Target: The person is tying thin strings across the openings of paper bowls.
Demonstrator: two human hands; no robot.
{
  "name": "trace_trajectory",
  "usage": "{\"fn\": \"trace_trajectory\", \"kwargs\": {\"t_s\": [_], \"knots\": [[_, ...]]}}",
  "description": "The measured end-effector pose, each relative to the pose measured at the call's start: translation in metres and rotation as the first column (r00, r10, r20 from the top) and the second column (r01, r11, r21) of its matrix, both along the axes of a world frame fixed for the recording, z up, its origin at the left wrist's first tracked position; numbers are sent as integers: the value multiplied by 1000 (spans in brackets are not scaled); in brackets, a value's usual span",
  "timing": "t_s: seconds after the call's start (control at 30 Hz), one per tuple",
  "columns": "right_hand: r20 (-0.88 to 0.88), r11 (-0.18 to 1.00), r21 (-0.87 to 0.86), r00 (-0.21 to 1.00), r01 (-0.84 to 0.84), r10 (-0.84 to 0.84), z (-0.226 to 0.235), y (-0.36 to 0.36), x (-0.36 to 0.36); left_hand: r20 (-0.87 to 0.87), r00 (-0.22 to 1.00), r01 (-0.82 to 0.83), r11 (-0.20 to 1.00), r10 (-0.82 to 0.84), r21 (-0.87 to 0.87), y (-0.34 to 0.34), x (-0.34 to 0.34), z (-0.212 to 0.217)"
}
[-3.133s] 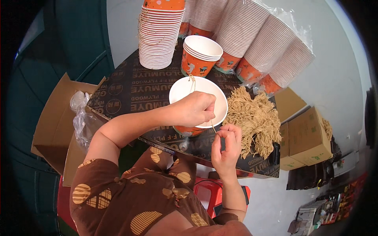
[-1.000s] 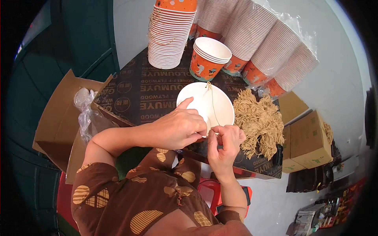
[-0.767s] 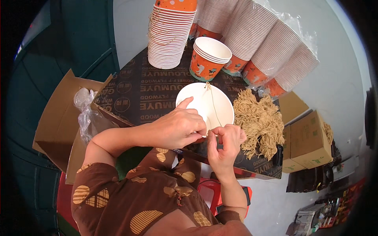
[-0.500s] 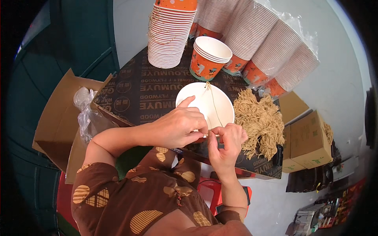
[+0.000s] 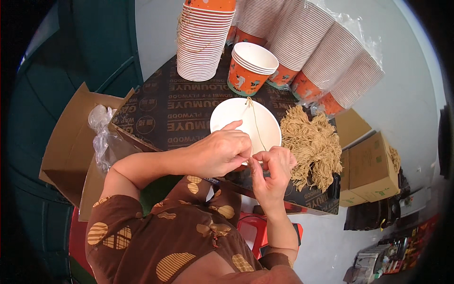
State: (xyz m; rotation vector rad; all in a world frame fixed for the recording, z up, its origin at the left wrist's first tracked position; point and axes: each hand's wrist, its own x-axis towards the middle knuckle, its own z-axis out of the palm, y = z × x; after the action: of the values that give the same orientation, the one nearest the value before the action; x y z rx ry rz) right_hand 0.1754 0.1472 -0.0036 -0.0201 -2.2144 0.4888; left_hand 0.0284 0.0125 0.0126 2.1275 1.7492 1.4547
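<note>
A white paper cup (image 5: 239, 120) stands on the dark printed board (image 5: 179, 106) in front of me. A thin tan string (image 5: 254, 128) runs from its far rim across its mouth to its near rim. My left hand (image 5: 218, 152) holds the cup's near rim, fingers pinched at the string's near end. My right hand (image 5: 272, 168) is beside it, thumb and forefinger pinching the same string end. A pile of tan strings (image 5: 311, 144) lies just right of the cup.
A short stack of orange cups (image 5: 248, 68) stands behind the white cup. Tall cup stacks (image 5: 201, 40) rise at the back, with bagged stacks (image 5: 326, 61) leaning to the right. Open cardboard box with plastic bag (image 5: 78, 144) on the left; closed cartons (image 5: 373, 168) on the right; a red stool (image 5: 255, 229) below.
Three seconds ago my left hand held the cup's near side and my right hand was lower, apart from it. Now both hands meet at the near rim, pinching the string; hardly any movement in the last second.
</note>
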Motion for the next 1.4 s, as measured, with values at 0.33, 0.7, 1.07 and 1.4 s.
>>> {"fn": "trace_trajectory", "kwargs": {"t_s": [0.33, 0.7, 1.07, 1.4], "knots": [[33, 1000, 14, 999, -18, 18, 6, 0, 9, 49, 998, -32, 999, 33, -29, -1, 1, 3], [28, 999, 28, 999, 25, -25, 4, -4, 9, 108, 994, -23, 999, 27, -38, -1, 2, 2], [-16, 999, -52, 1000, 4, -5, -3, -2, 6, 107, 994, -27, 998, 33, -57, -7, 1, 8], [-16, 999, -51, 1000, 14, -15, -1, -5, 6, -24, 1000, 0, 998, -1, -65, -11, -2, 11]]}}
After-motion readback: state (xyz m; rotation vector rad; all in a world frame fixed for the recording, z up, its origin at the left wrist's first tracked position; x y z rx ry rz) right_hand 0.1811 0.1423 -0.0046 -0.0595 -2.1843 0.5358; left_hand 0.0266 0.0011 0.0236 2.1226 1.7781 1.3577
